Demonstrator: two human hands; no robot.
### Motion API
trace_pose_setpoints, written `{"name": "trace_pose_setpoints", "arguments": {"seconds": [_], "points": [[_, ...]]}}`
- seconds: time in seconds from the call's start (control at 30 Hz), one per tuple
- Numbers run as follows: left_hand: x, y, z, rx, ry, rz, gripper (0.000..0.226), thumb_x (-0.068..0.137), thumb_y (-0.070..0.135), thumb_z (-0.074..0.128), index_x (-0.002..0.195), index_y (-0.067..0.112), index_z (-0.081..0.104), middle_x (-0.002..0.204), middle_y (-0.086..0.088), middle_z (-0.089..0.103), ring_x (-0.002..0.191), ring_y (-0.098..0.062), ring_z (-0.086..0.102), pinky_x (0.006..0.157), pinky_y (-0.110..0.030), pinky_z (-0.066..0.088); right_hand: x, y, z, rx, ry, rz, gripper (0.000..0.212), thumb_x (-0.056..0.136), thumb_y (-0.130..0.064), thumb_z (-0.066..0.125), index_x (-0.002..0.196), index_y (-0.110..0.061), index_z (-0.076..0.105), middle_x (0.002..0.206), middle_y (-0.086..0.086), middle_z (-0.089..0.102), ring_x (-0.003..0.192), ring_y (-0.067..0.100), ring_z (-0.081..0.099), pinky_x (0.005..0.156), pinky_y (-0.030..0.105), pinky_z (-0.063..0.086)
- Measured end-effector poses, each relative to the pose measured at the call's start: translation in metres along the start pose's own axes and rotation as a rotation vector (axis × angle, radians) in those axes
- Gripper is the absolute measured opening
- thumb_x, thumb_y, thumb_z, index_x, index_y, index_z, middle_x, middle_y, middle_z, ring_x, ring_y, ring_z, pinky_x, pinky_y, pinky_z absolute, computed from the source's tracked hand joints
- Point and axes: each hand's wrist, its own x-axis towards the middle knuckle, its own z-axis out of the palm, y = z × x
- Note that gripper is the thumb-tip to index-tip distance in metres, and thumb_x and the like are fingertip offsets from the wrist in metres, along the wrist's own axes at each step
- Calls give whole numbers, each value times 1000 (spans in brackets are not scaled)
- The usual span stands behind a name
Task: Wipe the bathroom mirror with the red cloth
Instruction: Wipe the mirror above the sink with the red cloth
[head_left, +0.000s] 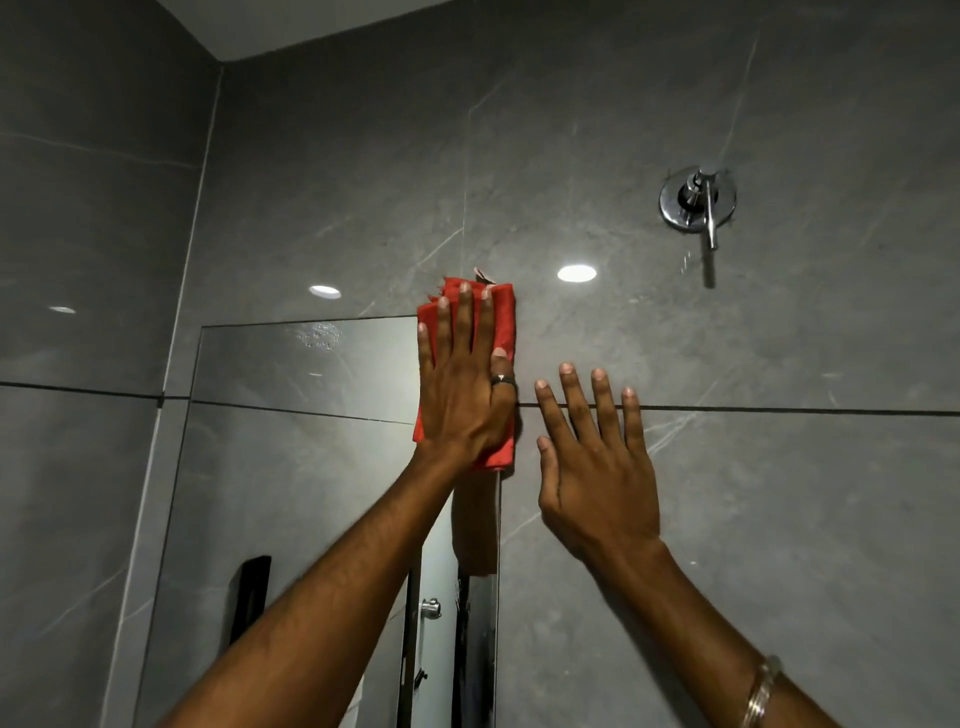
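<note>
The frameless mirror (301, 452) hangs on the grey tiled wall, reflecting tiles and a door. My left hand (462, 384), wearing a dark ring, presses the folded red cloth (504, 322) flat against the mirror's top right corner, fingers spread over it. The cloth sticks out above the mirror's top edge onto the tile. My right hand (597, 462) rests flat on the tile wall just right of the mirror's edge, fingers apart, holding nothing. A metal bangle sits on my right wrist.
A chrome wall valve with a lever (698, 200) is mounted on the tiles at the upper right. A smudged patch (319, 335) shows near the mirror's top edge. A black object (249, 597) appears low in the mirror.
</note>
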Motion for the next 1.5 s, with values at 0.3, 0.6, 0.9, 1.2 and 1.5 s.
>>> {"name": "trace_pose_setpoints", "arguments": {"seconds": [0.3,0.6,0.9,1.2,1.5], "points": [[-4,-2,-3,48,-24,33,67,107,45,19,165,15,6,175,-12,-2,162,-29,-5,130,-58,-3,1,-1,6,-16,29,1,70,106,-46,32,169,-25,9,178,6,-1,164,30,-3,132,55,2],[-41,-5,1,51,27,16,66,107,44,26,164,12,17,174,-16,9,162,-34,5,131,-57,1,-17,-11,2,-4,-8,50,67,108,-49,23,169,-26,6,178,7,-1,164,31,-1,131,58,6],[-145,-15,18,61,37,13,65,109,44,28,164,12,18,173,-16,15,161,-35,10,130,-56,2,-43,-26,-3,2,-47,85,66,109,-46,24,169,-24,6,177,8,4,164,33,5,132,57,7],[-251,-17,29,42,-83,-26,67,108,50,18,163,11,20,171,-18,20,160,-39,14,128,-64,12,-119,-47,5,-42,-102,76,67,109,-46,29,168,-22,11,176,10,13,162,35,13,130,55,6],[-342,-20,45,42,-102,-66,68,106,47,31,162,11,17,167,-17,20,160,-29,-5,129,-58,4,-152,-62,3,-102,-116,118,62,110,-48,25,165,-21,22,172,11,29,158,37,28,127,57,16]]}}
